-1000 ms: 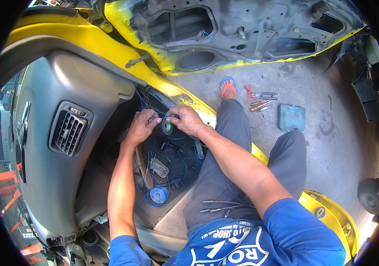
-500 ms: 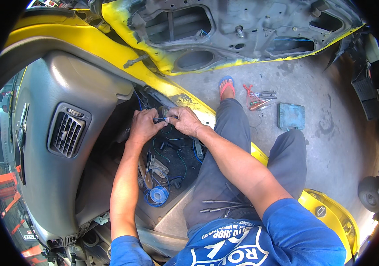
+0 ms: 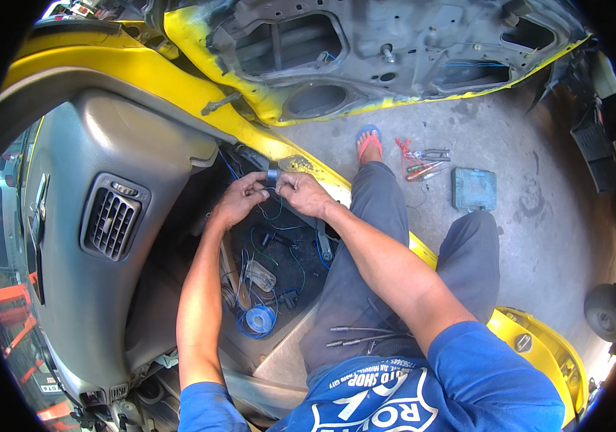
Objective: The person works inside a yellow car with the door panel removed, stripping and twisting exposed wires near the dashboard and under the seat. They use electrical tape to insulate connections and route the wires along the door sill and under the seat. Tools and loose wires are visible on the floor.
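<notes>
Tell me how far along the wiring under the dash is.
Done: the open door is stripped bare. In hand: the left hand and right hand pinch a small grey part on the wires. Left: loose wires and a blue wire spool lie in the footwell.

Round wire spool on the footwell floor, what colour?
Blue round wire spool, clearest in the head view.

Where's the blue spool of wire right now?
In the head view, the blue spool of wire lies low in the footwell, below both hands, just right of the left forearm and beside the grey dashboard.
</notes>
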`<control>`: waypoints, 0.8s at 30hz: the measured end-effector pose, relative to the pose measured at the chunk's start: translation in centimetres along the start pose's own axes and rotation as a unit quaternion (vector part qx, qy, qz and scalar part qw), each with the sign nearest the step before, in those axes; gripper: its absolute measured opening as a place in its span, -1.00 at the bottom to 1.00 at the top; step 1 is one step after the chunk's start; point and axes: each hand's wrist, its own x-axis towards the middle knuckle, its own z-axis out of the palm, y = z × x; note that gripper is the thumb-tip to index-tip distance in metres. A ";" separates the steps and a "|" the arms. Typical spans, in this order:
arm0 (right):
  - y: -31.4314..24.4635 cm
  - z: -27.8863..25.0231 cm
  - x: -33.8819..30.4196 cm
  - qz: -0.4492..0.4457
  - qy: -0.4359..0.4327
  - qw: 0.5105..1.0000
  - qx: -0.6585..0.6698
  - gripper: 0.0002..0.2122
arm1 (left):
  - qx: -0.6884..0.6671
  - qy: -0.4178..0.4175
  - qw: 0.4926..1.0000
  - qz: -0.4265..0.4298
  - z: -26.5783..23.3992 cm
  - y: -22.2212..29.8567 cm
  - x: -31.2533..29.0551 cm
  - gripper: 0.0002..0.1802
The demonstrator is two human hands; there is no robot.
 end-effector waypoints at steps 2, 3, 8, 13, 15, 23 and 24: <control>0.1 0.0 0.1 -0.010 0.004 1.000 0.006 -0.80 | -0.063 -0.011 0.998 0.000 -0.4 0.0 -0.3 -0.47; 0.2 0.0 0.2 -0.007 0.003 1.000 0.006 -0.80 | -0.089 -0.009 0.996 -0.020 -0.5 -0.1 -0.5 -0.46; 0.1 0.1 0.4 -0.035 0.006 0.999 0.008 -0.81 | -0.171 -0.018 0.985 -0.015 -1.0 -0.5 -0.6 -0.33; 0.1 0.1 0.3 -0.026 -0.001 1.000 -0.018 -0.78 | -0.158 -0.054 0.986 -0.019 -1.3 -1.1 -0.5 -0.55; 0.2 0.1 0.4 -0.022 0.010 0.999 -0.029 -0.77 | -0.118 -0.063 0.990 0.033 -1.2 -0.8 -0.7 -0.50; 0.2 0.1 0.5 -0.041 -0.009 0.999 -0.003 -0.77 | 0.253 0.016 0.967 0.034 1.0 2.2 -2.2 0.09; 0.2 0.1 0.5 -0.041 -0.011 0.999 -0.003 -0.77 | 0.276 0.042 0.960 0.031 1.5 2.3 -2.2 0.09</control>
